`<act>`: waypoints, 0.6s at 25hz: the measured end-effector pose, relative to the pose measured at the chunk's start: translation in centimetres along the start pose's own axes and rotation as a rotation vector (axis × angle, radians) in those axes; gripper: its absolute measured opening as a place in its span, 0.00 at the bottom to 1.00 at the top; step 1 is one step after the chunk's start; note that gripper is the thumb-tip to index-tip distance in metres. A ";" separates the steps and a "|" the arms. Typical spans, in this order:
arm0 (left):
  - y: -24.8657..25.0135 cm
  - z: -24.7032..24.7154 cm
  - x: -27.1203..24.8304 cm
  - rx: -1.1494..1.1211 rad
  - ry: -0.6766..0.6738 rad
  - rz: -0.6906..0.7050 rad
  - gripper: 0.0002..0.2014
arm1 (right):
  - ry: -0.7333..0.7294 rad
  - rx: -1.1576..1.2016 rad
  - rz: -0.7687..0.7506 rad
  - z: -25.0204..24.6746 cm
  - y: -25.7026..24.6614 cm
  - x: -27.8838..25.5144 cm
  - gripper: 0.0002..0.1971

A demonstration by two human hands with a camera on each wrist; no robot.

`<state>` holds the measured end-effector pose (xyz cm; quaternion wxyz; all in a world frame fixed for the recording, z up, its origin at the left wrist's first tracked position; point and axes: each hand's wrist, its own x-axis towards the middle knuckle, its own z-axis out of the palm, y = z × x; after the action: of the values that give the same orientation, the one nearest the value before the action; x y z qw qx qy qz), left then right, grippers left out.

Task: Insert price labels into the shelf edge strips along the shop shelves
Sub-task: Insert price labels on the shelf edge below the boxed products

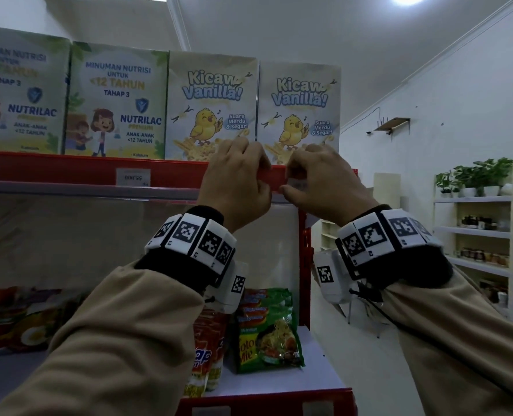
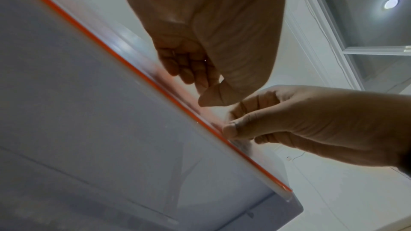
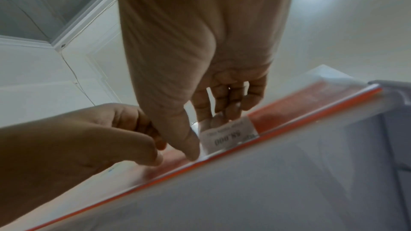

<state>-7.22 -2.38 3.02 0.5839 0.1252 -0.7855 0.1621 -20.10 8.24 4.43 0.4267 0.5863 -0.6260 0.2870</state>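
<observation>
Clearly thin and floppy, the price label (image 3: 229, 135) needs edge pinching: right hand (image 1: 324, 181) pinches it into the shelf edge strip (image 1: 171, 175), left hand (image 1: 237, 175) grips the strip.

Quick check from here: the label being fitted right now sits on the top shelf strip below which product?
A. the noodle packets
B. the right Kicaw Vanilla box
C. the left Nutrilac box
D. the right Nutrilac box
B: in the head view the right hand presses the price label into the red edge strip directly under the right Kicaw Vanilla box, while the left hand grips the strip beside it.
</observation>
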 end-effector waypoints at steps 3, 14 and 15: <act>0.1 -0.3 0.1 0.025 -0.017 -0.026 0.09 | -0.078 -0.044 0.054 -0.3 -0.3 0.4 0.13; -0.2 -0.4 -0.2 -0.146 0.082 -0.054 0.12 | 0.297 0.781 0.261 -0.7 -1.3 0.9 0.07; -0.2 -0.4 -0.2 -0.179 0.101 -0.061 0.14 | 0.287 0.876 0.295 -0.3 -1.7 0.7 0.07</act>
<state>-6.73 -2.41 2.93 0.6363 0.0881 -0.7623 0.0792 -18.34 7.90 4.91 0.1766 0.5702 -0.4577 0.6590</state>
